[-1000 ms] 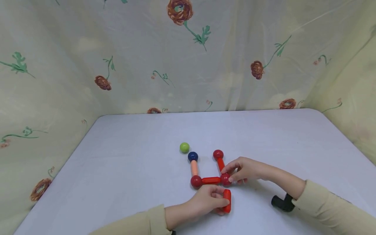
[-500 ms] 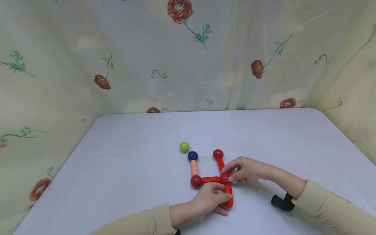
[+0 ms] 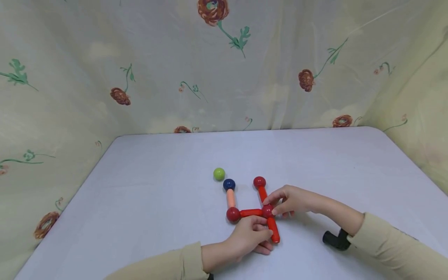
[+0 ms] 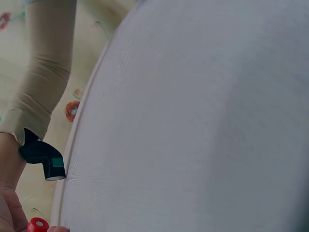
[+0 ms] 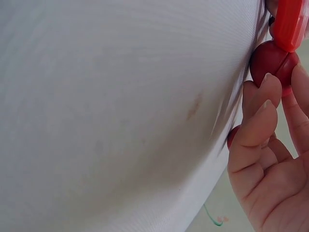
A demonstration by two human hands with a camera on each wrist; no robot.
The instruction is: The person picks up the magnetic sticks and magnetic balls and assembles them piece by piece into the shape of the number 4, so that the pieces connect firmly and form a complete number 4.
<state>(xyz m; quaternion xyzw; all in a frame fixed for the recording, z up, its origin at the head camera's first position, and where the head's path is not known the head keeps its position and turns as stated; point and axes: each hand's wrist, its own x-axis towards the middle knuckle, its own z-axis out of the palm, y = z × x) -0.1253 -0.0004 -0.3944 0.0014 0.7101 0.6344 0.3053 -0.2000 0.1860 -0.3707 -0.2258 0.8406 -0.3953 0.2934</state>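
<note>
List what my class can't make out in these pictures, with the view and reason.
- Head: near end of the far red stick, hidden by the right hand.
- Right wrist: most of the lower red ball, hidden by the same hand's fingers.
- Right wrist: upper end of the red stick, cut off by the top edge.
- Left wrist: rest of the red piece, cut off by the bottom edge.
</note>
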